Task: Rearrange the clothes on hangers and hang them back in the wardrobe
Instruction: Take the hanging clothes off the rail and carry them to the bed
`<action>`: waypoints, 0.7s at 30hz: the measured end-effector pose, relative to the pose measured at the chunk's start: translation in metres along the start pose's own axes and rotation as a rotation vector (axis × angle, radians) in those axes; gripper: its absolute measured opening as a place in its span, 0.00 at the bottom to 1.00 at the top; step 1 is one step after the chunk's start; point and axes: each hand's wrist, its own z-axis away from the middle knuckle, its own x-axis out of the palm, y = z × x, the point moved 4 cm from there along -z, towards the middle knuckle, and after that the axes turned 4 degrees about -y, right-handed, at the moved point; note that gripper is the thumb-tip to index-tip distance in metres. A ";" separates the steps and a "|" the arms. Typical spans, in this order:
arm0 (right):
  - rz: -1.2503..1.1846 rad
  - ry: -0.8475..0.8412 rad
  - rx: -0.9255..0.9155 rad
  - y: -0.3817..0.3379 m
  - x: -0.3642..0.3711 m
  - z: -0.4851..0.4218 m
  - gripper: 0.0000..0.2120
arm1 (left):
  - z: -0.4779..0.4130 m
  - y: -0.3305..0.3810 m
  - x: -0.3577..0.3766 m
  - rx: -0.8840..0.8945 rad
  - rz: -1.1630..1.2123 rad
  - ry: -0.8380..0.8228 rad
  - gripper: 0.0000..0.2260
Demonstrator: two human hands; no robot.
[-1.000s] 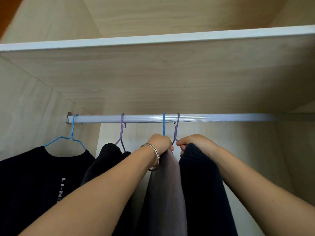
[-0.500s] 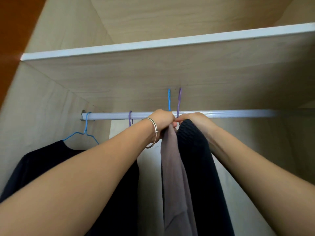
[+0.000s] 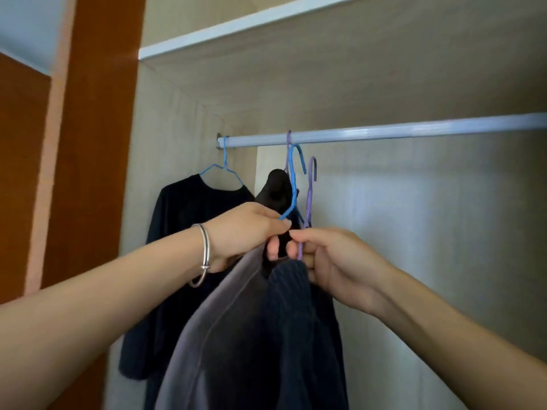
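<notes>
Garments hang nearest: a grey-mauve top (image 3: 207, 335) on the left, touching a navy knit (image 3: 290, 321) on its right. Above them the left hand (image 3: 245, 229) grips the blue hanger (image 3: 293, 184) at its neck, and the right hand (image 3: 334, 261) pinches the purple hanger (image 3: 309, 196) by its stem. Both hooks are free, just below the rail (image 3: 414, 130). Best to keep the hooks apart and the necks upright, handling one at a time. Far left, a black top (image 3: 183, 232) hangs on the rail.

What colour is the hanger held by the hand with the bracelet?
Blue: the hanger in the left hand, seen best in the head view.
</notes>
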 end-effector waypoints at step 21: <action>-0.373 -0.791 0.229 0.131 0.412 0.016 0.11 | 0.400 -0.108 -0.187 -0.616 -0.281 0.332 0.08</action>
